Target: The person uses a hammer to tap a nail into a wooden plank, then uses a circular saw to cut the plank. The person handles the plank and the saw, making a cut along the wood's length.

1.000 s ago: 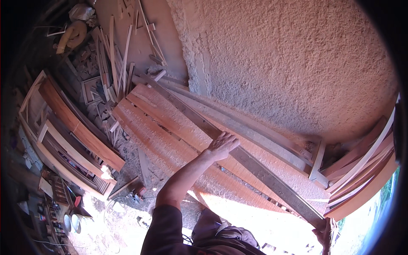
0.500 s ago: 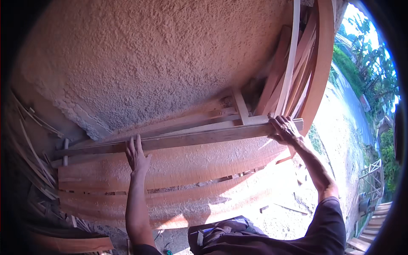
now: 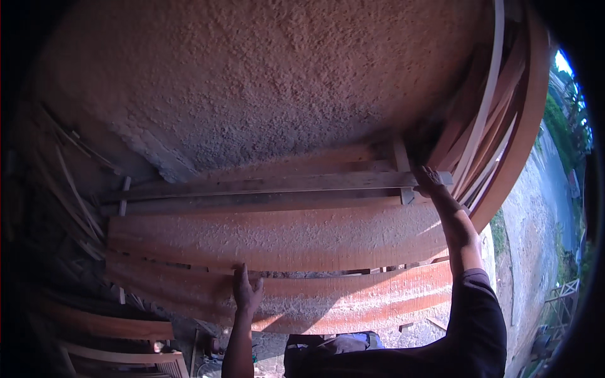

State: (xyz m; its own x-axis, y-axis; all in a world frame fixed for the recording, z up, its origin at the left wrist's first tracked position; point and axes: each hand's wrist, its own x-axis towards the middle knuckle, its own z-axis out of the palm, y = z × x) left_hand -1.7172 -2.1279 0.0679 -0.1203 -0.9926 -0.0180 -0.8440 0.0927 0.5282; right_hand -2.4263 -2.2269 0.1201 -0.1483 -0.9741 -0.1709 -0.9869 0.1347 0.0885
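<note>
A long, narrow wooden plank [image 3: 283,183] lies across the far side of the bench, close to the rough wall. My right hand [image 3: 430,181] grips its right end, fingers over the top. My left hand [image 3: 247,291] is nearer to me, apart from the plank, with its thumb and a finger extended. It is over the nearer wide board [image 3: 372,296], beside the slit that parts this board from the farther wide board [image 3: 328,236]. Pale shavings and dust cover both reddish boards. Whether the left hand touches the wood I cannot tell.
A rough plastered wall [image 3: 265,82] rises behind the bench. Several long boards [image 3: 532,126] lean at the far right. Thin wood strips [image 3: 69,176] are piled at the left, and a curved wooden piece [image 3: 113,326] lies at the lower left. Beyond the right side is sunlit ground [image 3: 535,208].
My left hand has let go of the plank and come back toward me, over the wide boards. The plank now lies farther toward the wall, my right hand still on its end.
</note>
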